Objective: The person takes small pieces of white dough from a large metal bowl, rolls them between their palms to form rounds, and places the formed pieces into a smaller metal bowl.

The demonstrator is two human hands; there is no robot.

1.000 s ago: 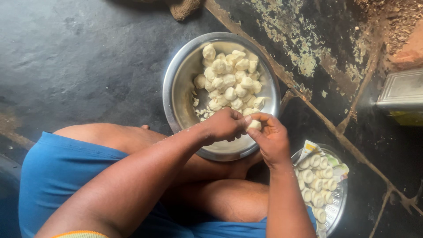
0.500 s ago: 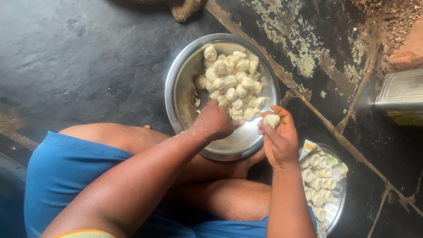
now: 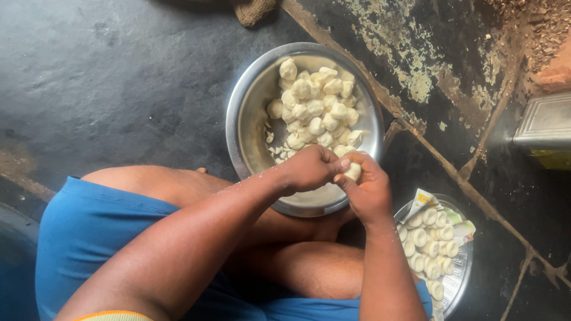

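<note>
A round steel bowl (image 3: 250, 113) sits on the dark floor in front of my knees, holding several pale dough lumps (image 3: 315, 110). Over its near rim my left hand (image 3: 309, 168) and my right hand (image 3: 367, 189) meet, fingers pinched together around one small piece of dough (image 3: 353, 172). Most of that piece is hidden by my fingers. At the lower right a steel plate (image 3: 463, 273), lined with printed paper, carries rows of shaped dough pieces (image 3: 423, 241).
My bare legs and blue shorts (image 3: 95, 232) fill the lower left. A cracked, flaking floor strip (image 3: 416, 71) runs diagonally behind the bowl. A metal box (image 3: 544, 125) stands at the right edge, and a brown lump (image 3: 253, 10) lies at the top.
Half a second ago my hands were apart, the right one holding the dough piece alone. Now the left hand has come back and both pinch the piece together.
</note>
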